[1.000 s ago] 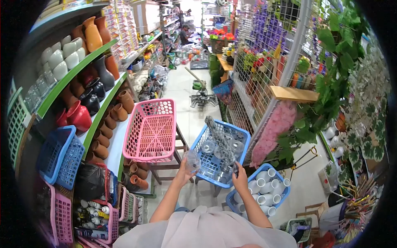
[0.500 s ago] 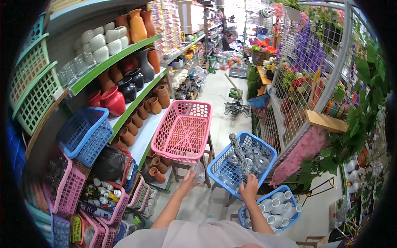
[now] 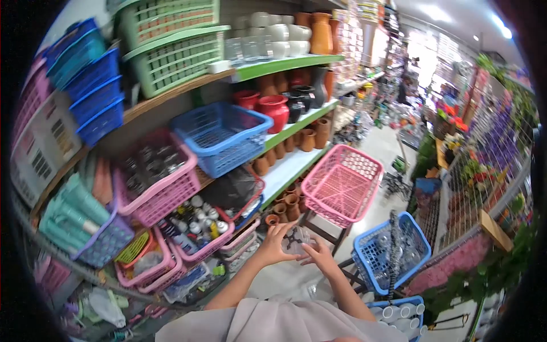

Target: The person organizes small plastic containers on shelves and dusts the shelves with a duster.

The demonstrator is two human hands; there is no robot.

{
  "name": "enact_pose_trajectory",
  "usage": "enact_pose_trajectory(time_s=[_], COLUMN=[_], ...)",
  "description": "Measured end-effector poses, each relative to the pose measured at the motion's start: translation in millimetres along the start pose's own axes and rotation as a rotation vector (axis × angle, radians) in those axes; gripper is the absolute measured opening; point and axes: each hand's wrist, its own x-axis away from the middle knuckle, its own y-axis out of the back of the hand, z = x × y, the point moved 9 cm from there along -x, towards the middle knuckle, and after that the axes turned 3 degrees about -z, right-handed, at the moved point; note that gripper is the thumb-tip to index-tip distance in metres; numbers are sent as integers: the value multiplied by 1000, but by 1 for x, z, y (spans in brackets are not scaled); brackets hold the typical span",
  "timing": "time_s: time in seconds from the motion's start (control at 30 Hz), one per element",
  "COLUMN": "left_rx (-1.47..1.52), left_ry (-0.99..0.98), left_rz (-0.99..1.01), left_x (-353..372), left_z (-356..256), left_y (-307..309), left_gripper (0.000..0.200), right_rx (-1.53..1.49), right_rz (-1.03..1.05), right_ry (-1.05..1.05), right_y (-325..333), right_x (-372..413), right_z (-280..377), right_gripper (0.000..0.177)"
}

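A clear glass item [image 3: 294,240] is held low in front of the body, between both hands. My left hand [image 3: 276,246] wraps its fingers round the left side of it. My right hand [image 3: 320,256] touches its right side with bent fingers. Just beyond the hands, a pink plastic basket [image 3: 343,215] sits on a dark stool, with nothing in it. To the right, a blue basket [image 3: 364,251] holds clear glassware, and a dark silvery tinsel-like strand [image 3: 394,251] lies across it.
Shelves at left carry a blue basket [image 3: 219,154], a pink basket of dark glassware [image 3: 156,211], red pots [image 3: 273,113] and green crates [image 3: 176,62]. A lower blue basket [image 3: 420,310] holds white vases. A wire rack with flowers stands right.
The view has swung left toward the shelves. My right hand has left the tinsel-like strand at the blue basket and joined my left hand at the glass item.
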Motion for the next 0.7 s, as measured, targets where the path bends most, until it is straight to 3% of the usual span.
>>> enact_pose_trajectory(time_s=[0.13,0.23,0.33,0.47,0.53,0.63,0.7], left_rx=[-171,-43,-51,-65,-128,-238,-342], left_ry=[76,76,62,73,141,105,58], left_rz=[-164,-295,-330,-433,-444,-466,-547], left_x=[51,90,125,163,173,179,181], left_z=[27,41,52,50,52,45,33], left_y=[77,128,162,207,225,254,277], left_gripper=[104,107,106,102,99,101,100], right_rx=[-110,-137,-340,-359,-268,10,32], right_rz=[151,219,383,537,484,530,547], right_ry=[-14,-26,-28,-65,-47,109,189], right_y=[-89,-143,-198,-254,-272,-301,-318], right_x=[-16,-16,-9,-3,-5,-9,-13], right_z=[-4,-5,-7,-10,4,41,67], right_gripper=[48,48,47,49,52,56,53])
